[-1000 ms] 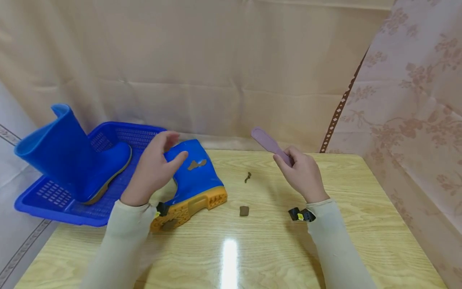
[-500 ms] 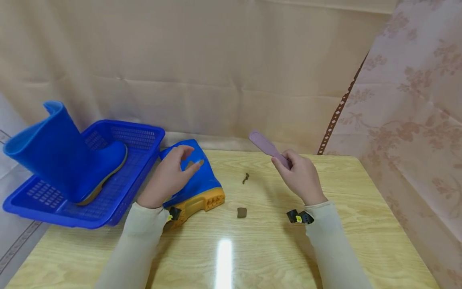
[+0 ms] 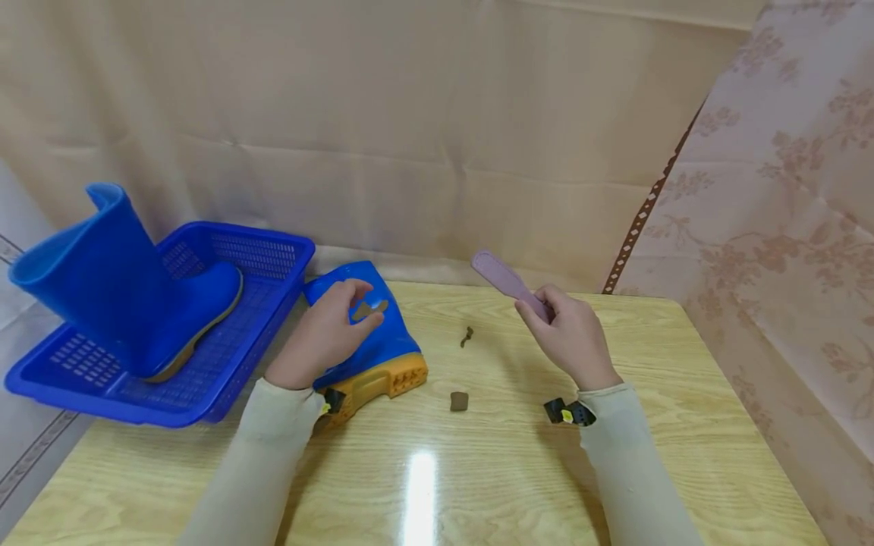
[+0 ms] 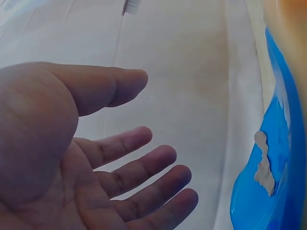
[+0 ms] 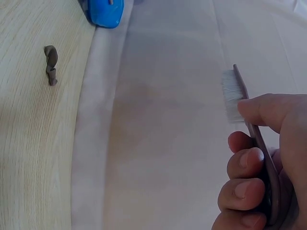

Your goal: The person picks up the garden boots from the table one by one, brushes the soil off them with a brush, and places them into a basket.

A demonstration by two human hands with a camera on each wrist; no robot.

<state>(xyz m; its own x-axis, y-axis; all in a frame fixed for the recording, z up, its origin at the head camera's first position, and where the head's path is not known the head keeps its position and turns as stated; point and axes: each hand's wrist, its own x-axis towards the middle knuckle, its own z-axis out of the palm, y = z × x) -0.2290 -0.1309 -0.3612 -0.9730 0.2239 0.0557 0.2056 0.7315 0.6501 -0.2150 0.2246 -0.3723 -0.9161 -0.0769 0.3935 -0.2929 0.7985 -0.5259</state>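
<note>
A blue rubber boot (image 3: 382, 345) with an orange sole lies on its side on the wooden table (image 3: 519, 470). It has a brown mud patch (image 3: 369, 309) on its upper. My left hand (image 3: 326, 335) hovers just over the boot beside the patch. In the left wrist view the left hand (image 4: 96, 158) shows an open palm with relaxed fingers, and the boot (image 4: 273, 201) is a little apart from it. My right hand (image 3: 570, 337) grips a mauve brush (image 3: 501, 277) above the table, right of the boot. Its white bristles (image 5: 231, 96) point away from the palm.
A blue plastic basket (image 3: 259, 250) at the table's left holds a second blue boot (image 3: 116, 280) standing upright. Two small mud bits (image 3: 466, 335) (image 3: 459, 401) lie on the table between my hands. Beige curtains hang behind and to the right.
My left hand has come down and to the right, closer to the mud patch on the boot. The right hand with the brush has hardly moved.
</note>
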